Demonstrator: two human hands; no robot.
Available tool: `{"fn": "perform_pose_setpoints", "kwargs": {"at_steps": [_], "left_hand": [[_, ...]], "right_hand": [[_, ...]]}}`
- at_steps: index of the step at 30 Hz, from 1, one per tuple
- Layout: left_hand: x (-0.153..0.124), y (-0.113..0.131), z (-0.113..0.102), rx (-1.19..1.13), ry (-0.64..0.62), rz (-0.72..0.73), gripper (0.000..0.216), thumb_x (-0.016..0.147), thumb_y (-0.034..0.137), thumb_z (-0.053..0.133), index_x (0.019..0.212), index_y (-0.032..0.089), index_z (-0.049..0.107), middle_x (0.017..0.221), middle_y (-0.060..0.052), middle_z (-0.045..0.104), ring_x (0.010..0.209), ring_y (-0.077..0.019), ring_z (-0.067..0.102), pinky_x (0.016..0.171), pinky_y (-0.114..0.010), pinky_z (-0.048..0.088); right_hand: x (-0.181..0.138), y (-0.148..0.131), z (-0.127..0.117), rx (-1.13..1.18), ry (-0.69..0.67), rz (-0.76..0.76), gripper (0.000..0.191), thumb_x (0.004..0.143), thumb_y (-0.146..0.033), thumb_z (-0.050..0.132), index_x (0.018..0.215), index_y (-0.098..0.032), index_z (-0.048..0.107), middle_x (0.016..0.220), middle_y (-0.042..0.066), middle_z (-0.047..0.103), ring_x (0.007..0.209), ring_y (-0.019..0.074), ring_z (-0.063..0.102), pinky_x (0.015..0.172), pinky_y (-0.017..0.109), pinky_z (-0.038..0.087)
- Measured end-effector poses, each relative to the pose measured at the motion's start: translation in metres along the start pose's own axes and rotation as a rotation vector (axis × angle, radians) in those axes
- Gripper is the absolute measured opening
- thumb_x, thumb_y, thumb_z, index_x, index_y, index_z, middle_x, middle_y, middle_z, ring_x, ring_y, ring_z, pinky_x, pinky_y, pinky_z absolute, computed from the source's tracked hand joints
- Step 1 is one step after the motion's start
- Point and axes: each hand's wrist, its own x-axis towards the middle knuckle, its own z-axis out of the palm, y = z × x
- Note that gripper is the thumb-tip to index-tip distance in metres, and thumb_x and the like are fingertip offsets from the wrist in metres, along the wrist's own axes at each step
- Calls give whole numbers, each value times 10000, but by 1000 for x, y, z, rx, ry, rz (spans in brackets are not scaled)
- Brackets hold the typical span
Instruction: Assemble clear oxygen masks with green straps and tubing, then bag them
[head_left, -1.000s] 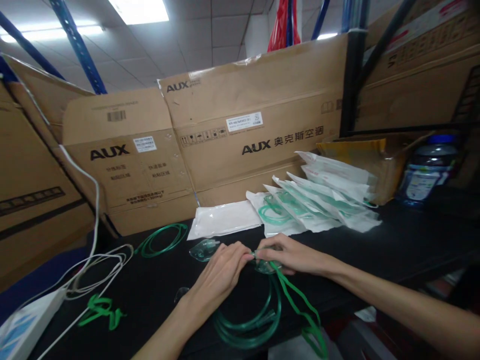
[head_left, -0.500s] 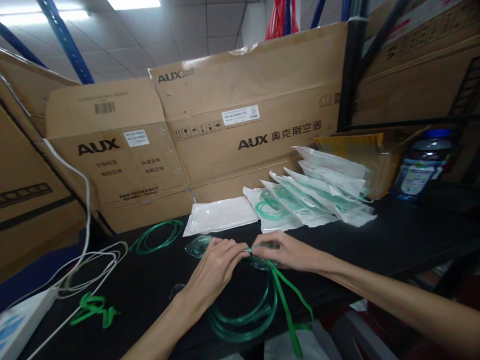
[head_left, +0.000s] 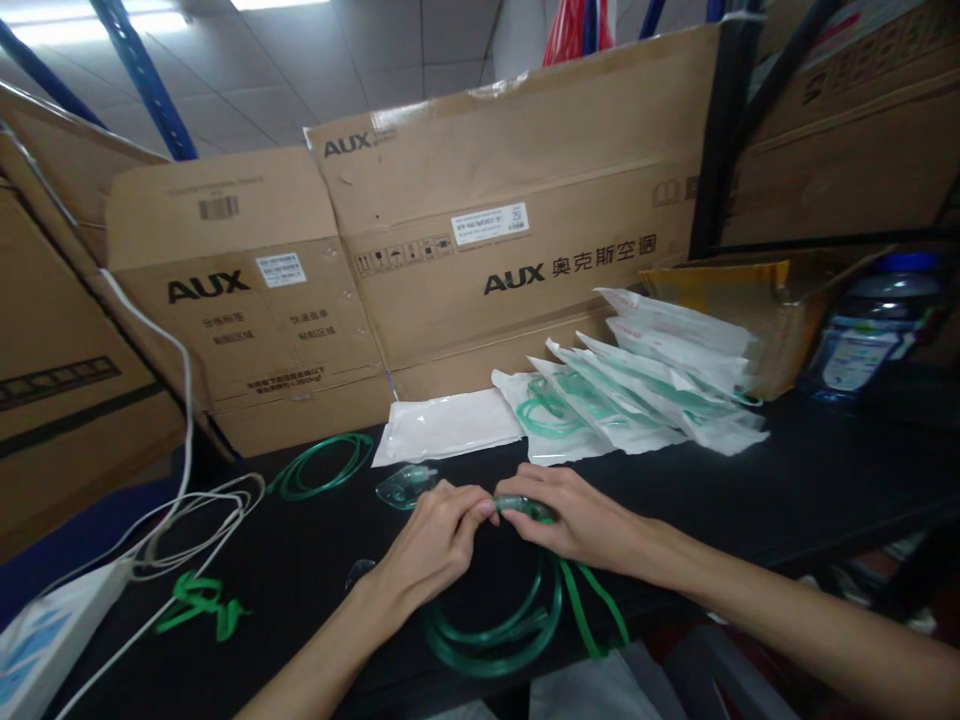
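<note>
Over the black tabletop (head_left: 712, 500), a green-tinted mask (head_left: 526, 507) is spanning left to right.
The right hand (head_left: 574, 515) is clasping it; the left hand (head_left: 439, 532) is meeting its left end, fingertips bunched, their hold hidden.

You have a translucent green mask (head_left: 529, 507) in your right grip (head_left: 517, 500); nearer you than the grip, dark green tubing (head_left: 480, 664) and bright green straps (head_left: 581, 610); beyond it, white pouches (head_left: 457, 428) and brown cardboard (head_left: 427, 320) with black lettering.

The right hand (head_left: 576, 512) has turned the mask (head_left: 529, 507), whose green strap (head_left: 577, 606) now emerges beneath that hand.
</note>
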Motion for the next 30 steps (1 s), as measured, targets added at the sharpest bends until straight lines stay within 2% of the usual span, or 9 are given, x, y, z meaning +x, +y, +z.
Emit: {"fn": "perform_pose_setpoints", "kwargs": {"at_steps": [2,5,8,11,14,17,23,26,30], "left_hand": [[1,1,0,-4,-17,-27,333,1069,270,359,899,219,642,868,1,698,805,-192,611,800,-327,431],[2,2,-1,16,29,-2,322,1074,291,342,945,215,628,941,-28,665,903,-203,613,866,-344,457],[1,3,-6,51,109,46,185,1010,290,504,1139,223,619,1121,-65,638,1075,-234,592,974,-375,460],[-1,1,-12,112,65,59,398,876,236,677,1263,242,583,1248,-76,599,1170,-267,560,1045,-414,441],[-1,-4,-15,131,-42,30,236,918,216,621,1153,243,630,1171,-60,619,1111,-252,586,1010,-405,458],[2,-9,-17,91,-89,-1,122,971,201,541,1049,224,633,1068,-41,626,1035,-220,603,930,-353,473],[7,-8,-17,141,-99,-81,137,808,91,601,881,207,589,903,-10,630,893,-213,617,795,-312,446],[9,1,-21,194,-121,-157,147,786,104,568,887,210,587,880,-19,644,864,-225,629,764,-315,436],[14,8,-34,196,-162,-269,238,799,199,575,1029,228,632,875,-21,652,868,-229,632,751,-300,438]], "right_hand": [[2,-1,2,18,20,10,187,983,-271,537,1045,-187,692,921,67,678,847,189,631,784,279,461],[4,0,2,25,60,42,157,954,-268,578,1050,-192,678,918,59,702,847,196,647,800,285,467],[2,2,-1,-3,69,101,219,948,-305,596,1126,-197,662,956,67,722,862,209,672,796,283,470],[-2,3,-4,-62,51,152,276,955,-374,599,1166,-206,654,987,74,733,883,227,692,781,284,467],[-5,2,-7,-125,36,184,358,949,-456,603,1206,-210,637,1006,83,741,908,250,702,778,295,461],[-4,-1,-8,-188,28,222,397,940,-516,597,1182,-206,649,978,89,744,891,260,703,758,301,451],[-2,-3,-8,-248,35,293,349,931,-526,599,957,-194,699,910,93,716,892,262,666,758,312,419],[1,-3,-8,-149,30,299,303,930,-487,604,920,-193,675,860,60,690,835,223,636,739,295,410],[11,-3,-14,-15,-15,371,278,907,-472,618,932,-197,641,808,22,657,783,193,602,675,263,396]]}}
